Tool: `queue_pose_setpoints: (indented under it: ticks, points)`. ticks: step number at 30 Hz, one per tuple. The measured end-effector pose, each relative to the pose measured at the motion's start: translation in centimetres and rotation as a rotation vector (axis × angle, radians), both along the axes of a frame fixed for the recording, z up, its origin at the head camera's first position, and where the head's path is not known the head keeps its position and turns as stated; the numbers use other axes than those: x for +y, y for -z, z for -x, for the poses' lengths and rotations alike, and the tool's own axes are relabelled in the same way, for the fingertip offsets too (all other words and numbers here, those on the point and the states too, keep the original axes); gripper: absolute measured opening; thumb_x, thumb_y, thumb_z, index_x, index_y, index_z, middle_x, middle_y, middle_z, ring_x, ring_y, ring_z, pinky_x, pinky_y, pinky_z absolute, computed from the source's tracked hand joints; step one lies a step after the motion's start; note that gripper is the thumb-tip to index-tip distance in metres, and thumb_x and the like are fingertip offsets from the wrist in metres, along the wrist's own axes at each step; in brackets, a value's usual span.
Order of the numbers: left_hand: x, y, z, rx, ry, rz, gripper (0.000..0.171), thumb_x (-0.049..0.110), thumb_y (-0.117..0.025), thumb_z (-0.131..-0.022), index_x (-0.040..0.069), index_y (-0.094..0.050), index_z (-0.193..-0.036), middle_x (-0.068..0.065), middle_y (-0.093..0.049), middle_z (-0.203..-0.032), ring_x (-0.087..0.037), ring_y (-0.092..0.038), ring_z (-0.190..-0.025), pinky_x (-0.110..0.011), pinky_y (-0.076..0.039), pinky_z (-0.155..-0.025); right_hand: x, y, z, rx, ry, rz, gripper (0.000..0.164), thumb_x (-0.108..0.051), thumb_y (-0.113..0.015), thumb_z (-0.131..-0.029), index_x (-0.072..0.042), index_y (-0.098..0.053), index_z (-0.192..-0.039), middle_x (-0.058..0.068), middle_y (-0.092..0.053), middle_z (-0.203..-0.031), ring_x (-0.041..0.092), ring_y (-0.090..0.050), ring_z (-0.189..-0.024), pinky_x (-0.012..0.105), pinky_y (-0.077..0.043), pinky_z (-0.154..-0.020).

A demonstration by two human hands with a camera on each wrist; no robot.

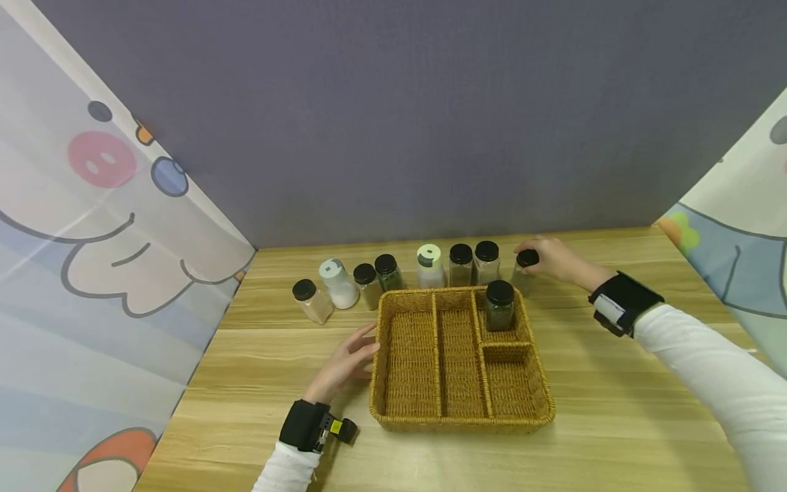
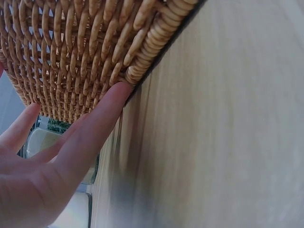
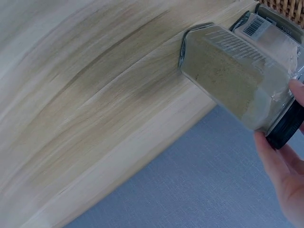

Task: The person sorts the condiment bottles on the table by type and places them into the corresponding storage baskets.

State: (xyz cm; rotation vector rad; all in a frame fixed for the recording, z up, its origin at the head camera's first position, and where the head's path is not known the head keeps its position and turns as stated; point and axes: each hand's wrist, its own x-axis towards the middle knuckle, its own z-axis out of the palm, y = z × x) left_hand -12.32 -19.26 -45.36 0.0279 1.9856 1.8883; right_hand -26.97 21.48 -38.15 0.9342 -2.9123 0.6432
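right hand (image 1: 556, 262): my fingers clasp the black cap of the spice jar (image 3: 237, 85) standing on the tabletop behind the basket (image 1: 384, 355) | left hand (image 1: 344, 362): fingers straight, bracing the basket | advice: lift straight, clear the rim

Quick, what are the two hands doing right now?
Left hand: open, straight fingers touching the side of the woven basket.
Right hand: closed around the black lid of a spice jar standing on the table.

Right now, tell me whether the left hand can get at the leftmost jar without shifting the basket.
Probably yes: the left hand rests beside the basket, and bare table lies between it and the leftmost jar.
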Motion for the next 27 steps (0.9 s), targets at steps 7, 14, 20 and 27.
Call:
queue_pose_setpoints:
  ticks: [7, 14, 20, 27]
  points:
    - [0.0, 0.0, 0.1, -0.009, 0.002, -0.004, 0.061, 0.024, -0.054, -0.088, 0.015, -0.025, -0.14, -0.024, -0.035, -0.132, -0.037, -0.046, -0.112, -0.045, -0.049, -0.08, -0.2, -0.3, -0.3, 0.01, -0.003, 0.01, 0.04, -0.002, -0.071, -0.071, 0.009, -0.058, -0.106, 0.028, -0.056, -0.105, 0.04, -0.054, -0.093, 0.046, -0.047, -0.075]
    - [0.3, -1.1, -0.3, -0.017, 0.014, -0.006, 0.059, 0.018, -0.051, -0.09, 0.011, -0.022, -0.141, -0.025, -0.034, -0.132, -0.038, -0.045, -0.112, -0.047, -0.047, -0.081, -0.4, -0.9, -0.6, 0.016, -0.021, 0.0, 0.038, -0.002, -0.072, -0.07, 0.009, -0.059, -0.104, 0.027, -0.057, -0.102, 0.04, -0.054, -0.091, 0.046, -0.048, -0.073]
    - [0.6, -2.1, -0.6, -0.013, 0.02, 0.005, 0.06, 0.019, -0.051, -0.09, 0.009, -0.021, -0.141, -0.027, -0.033, -0.132, -0.04, -0.043, -0.113, -0.047, -0.046, -0.083, -0.5, -2.1, -0.8, 0.013, -0.032, -0.031, 0.037, -0.004, -0.072, -0.07, 0.008, -0.06, -0.103, 0.024, -0.058, -0.096, 0.033, -0.055, -0.081, 0.038, -0.047, -0.062]
    - [0.0, 0.0, 0.0, 0.0, 0.008, -0.021, 0.058, 0.021, -0.053, -0.089, 0.016, -0.025, -0.14, -0.023, -0.036, -0.132, -0.037, -0.044, -0.113, -0.046, -0.048, -0.08, -0.5, -3.7, -1.0, -0.022, -0.03, -0.075, 0.038, -0.007, -0.071, -0.071, 0.006, -0.06, -0.105, 0.02, -0.057, -0.091, 0.024, -0.054, -0.072, 0.029, -0.042, -0.051]
